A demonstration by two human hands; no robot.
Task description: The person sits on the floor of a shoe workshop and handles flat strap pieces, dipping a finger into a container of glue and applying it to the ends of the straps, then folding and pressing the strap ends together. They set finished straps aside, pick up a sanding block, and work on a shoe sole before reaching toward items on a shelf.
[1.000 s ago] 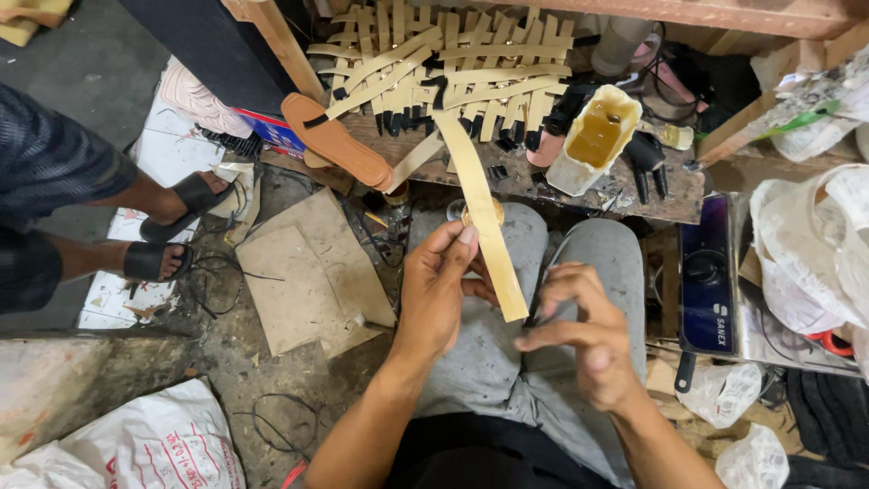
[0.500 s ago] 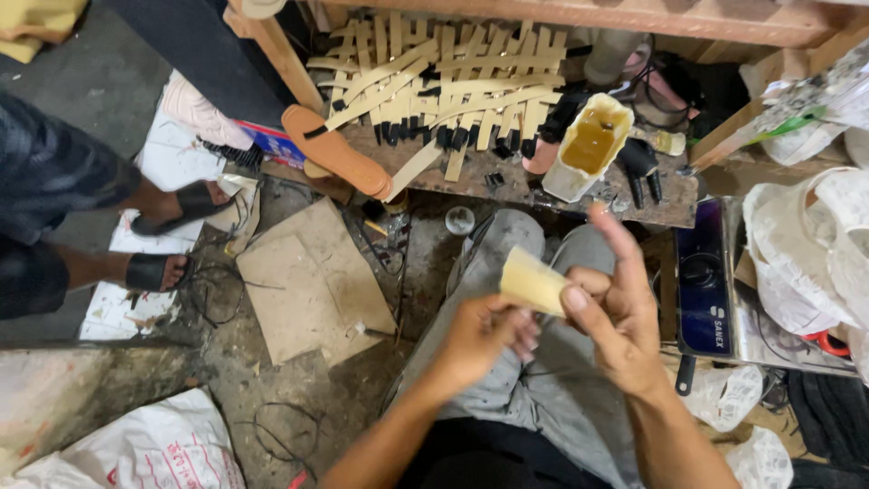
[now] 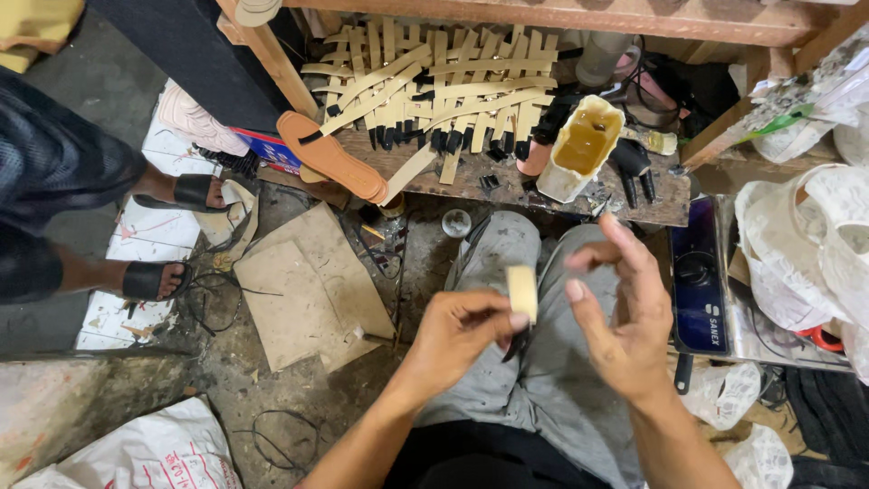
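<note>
Pinching tan strap point(image 3: 521, 292), left hand point(image 3: 457, 335); right hand point(image 3: 625, 317) spread; glue-filled white jug point(image 3: 579, 149) beyond.

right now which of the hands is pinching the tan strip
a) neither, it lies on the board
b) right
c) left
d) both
c: the left hand pinches the tan strip between thumb and fingers over the lap, while the right hand is open beside it, fingers spread, not touching the strip.
</note>
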